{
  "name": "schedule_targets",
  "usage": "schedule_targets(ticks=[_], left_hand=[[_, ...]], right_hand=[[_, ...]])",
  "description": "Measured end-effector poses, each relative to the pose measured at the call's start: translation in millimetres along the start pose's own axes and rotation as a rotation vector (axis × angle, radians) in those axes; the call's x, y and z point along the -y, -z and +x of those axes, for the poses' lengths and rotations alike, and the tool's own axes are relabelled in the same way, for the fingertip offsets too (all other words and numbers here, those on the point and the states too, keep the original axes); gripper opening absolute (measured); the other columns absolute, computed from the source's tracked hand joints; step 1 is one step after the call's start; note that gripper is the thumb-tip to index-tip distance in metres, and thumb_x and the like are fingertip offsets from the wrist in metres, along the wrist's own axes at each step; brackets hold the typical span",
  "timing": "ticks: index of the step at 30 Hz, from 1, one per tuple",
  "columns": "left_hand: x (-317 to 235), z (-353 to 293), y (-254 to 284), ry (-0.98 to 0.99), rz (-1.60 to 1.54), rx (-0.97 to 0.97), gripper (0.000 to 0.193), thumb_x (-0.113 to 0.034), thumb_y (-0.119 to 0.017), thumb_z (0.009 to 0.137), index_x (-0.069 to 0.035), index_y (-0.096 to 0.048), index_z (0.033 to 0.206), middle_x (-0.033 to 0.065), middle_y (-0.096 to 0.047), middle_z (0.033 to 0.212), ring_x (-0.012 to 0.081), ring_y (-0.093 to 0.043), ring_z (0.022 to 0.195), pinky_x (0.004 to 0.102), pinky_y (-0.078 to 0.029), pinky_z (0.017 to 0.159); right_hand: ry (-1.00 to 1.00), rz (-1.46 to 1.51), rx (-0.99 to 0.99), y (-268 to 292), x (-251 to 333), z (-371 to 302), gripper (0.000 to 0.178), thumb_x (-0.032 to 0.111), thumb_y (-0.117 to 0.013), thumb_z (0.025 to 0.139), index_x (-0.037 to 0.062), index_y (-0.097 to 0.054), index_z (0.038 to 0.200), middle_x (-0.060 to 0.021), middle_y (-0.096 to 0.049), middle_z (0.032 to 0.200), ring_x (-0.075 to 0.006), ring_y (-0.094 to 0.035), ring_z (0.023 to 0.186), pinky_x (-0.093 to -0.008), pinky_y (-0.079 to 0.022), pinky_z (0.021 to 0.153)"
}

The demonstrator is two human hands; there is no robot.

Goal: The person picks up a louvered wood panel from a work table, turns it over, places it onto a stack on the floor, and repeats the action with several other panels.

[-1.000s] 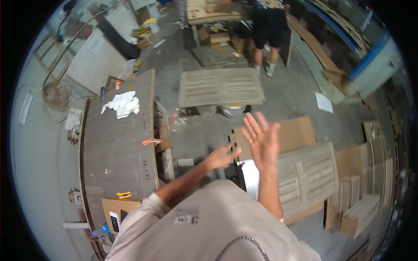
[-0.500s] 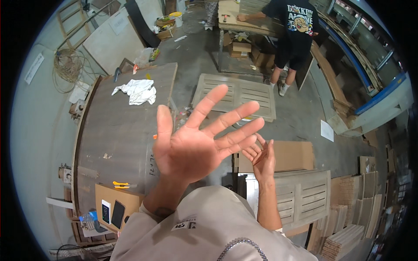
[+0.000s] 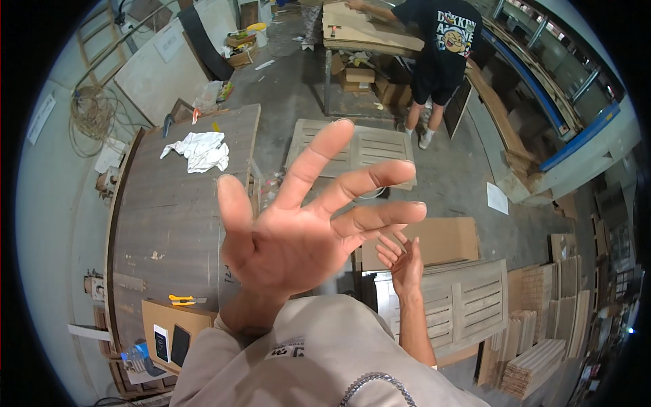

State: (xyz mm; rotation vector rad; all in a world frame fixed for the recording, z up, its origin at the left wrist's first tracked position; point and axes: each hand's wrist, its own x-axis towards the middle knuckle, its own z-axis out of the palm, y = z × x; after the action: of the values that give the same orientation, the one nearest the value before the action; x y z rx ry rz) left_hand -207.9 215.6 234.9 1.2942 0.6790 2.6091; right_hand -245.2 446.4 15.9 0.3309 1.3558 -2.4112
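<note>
The largest change is concerning the left hand [image 3: 291, 237]; compared with one second ago, when it was reaching low, it is now rising high and close, filling the middle of the view with its palm; compared with half a second ago, its fingers are bending slightly more; the right hand [image 3: 407, 271] is changing less, and it is appearing lower than one second ago, just beside the left little finger in the view.

Neither hand is gripping anything; the left is spreading its fingers and thumb apart, while the right is curving its fingers loosely, also with a bare palm; for the work, this is meaning that nothing is being handled at this moment.

Going from large to small, the table [image 3: 176, 224] is extending along the left side, with a dark, grained, somewhat marked top, and the left hand is covering part of its right edge in the view; the slatted panel [image 3: 457, 312] is lying flat near the right forearm, not being held, and it is looking pale grey-brown, with rows of dark slots on both sides of a plain middle bar; a cardboard sheet [image 3: 451, 237] is showing past its far edge; on the table, a white cloth [image 3: 200, 150] is lying crumpled, and a small yellow cutter [image 3: 183, 300] is resting near the close end.
</note>
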Motion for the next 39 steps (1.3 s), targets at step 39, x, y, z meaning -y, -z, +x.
schedule_targets(ticks=[39], left_hand=[[136.5, -61.1, -28.1, 0.246, 1.658, 0.08, 0.073, -0.053, -0.028, 0.096, -0.004, -0.014, 0.148, 0.0369, -0.008, 0.147, 0.0504, -0.027, 0.131, 0.0619, -0.018, 0.101]], right_hand=[[0.312, 0.346, -0.065, -146.4, 150.9, 176.3, 0.04, 0.035, -0.033, 0.099, 0.0, -0.04, 0.118, -0.0243, -0.06, 0.108, -0.0327, -0.065, 0.089, -0.0374, -0.055, 0.068]])
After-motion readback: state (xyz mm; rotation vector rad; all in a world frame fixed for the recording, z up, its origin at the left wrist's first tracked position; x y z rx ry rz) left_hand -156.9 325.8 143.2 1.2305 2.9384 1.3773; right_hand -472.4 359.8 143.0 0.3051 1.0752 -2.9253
